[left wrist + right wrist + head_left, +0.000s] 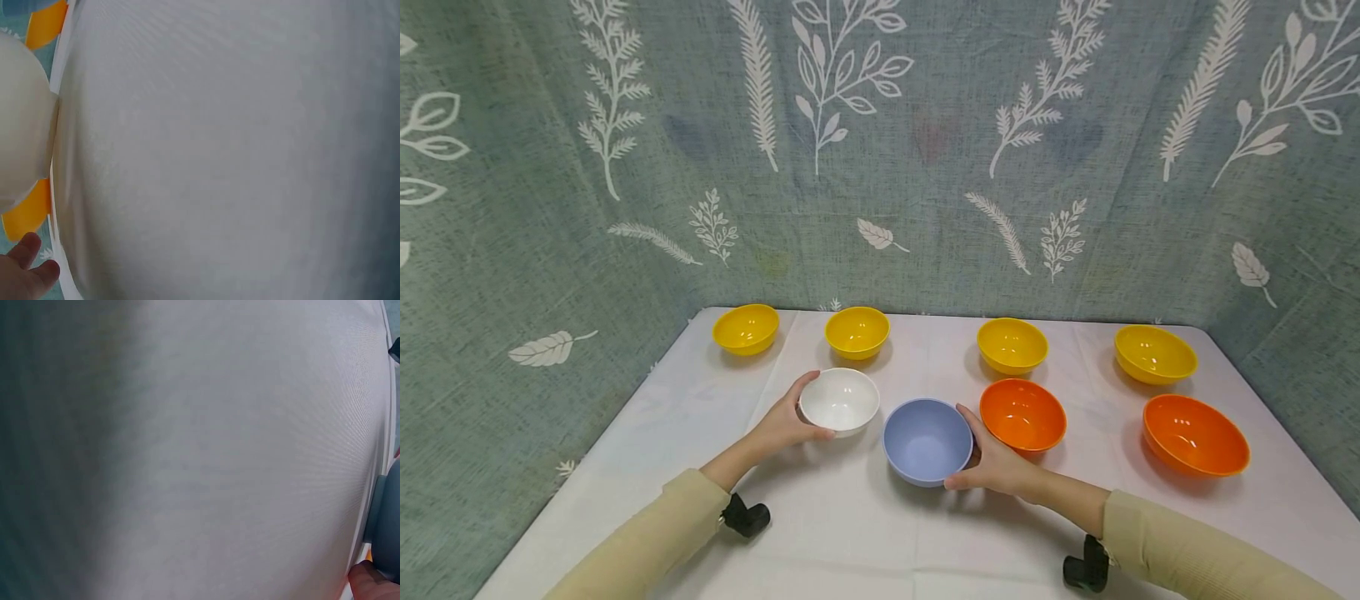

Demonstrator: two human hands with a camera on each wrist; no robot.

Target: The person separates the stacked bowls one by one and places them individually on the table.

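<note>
In the head view my left hand [787,422] grips a white bowl [839,402] by its left side, thumb at the near rim and fingers at the far left. To its right, my right hand [992,460] holds a blue bowl [927,442] by its right side, thumb low at the front. Both bowls stand upright with their insides showing. The white bowl [22,119] fills the left edge of the left wrist view, with fingertips [45,273] below it. The blue bowl [389,519] shows only in part in the right wrist view.
Several yellow bowls [858,332] line the back of the white-covered table [850,542]. One orange bowl [1023,415] stands just behind my right hand, another orange bowl [1196,435] farther right. A patterned curtain [925,208] hangs behind the table and along its sides.
</note>
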